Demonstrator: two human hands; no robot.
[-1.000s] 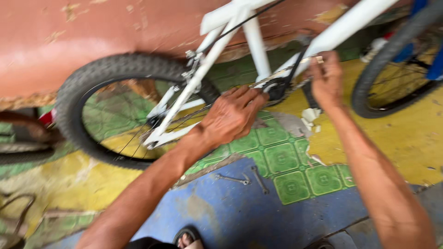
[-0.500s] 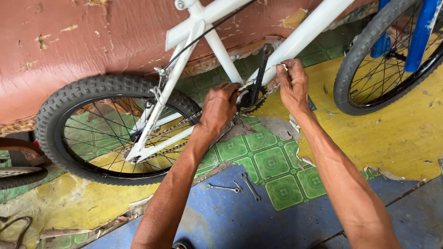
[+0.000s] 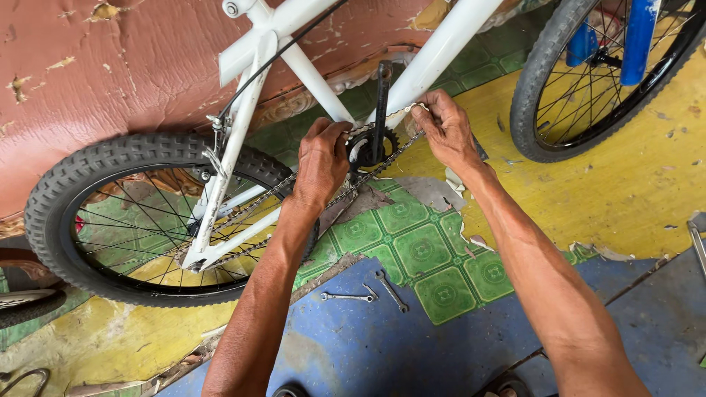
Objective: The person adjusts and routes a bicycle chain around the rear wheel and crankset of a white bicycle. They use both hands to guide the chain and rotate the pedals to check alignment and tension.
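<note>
A white bicycle frame (image 3: pixel 441 51) stands against a worn red wall, its knobby rear wheel (image 3: pixel 140 220) at the left. My left hand (image 3: pixel 322 160) grips the chain at the small black chainring (image 3: pixel 371 151), beside the upright black crank arm (image 3: pixel 382 95). My right hand (image 3: pixel 445 132) pinches the upper run of the chain (image 3: pixel 412 112) just right of the chainring. The lower chain run slopes down left toward the rear hub.
Two spanners (image 3: pixel 368 294) lie on the blue floor between my forearms. The front wheel (image 3: pixel 596 81) with a blue fork (image 3: pixel 638 37) stands at the upper right. Another tyre (image 3: pixel 26 309) pokes in at the far left. A metal bar (image 3: pixel 697 246) lies at the right edge.
The view has steadied and shifted so the bicycle sits lower left. Both hands stay at the chainring; my right hand has drawn the chain's upper run up and right.
</note>
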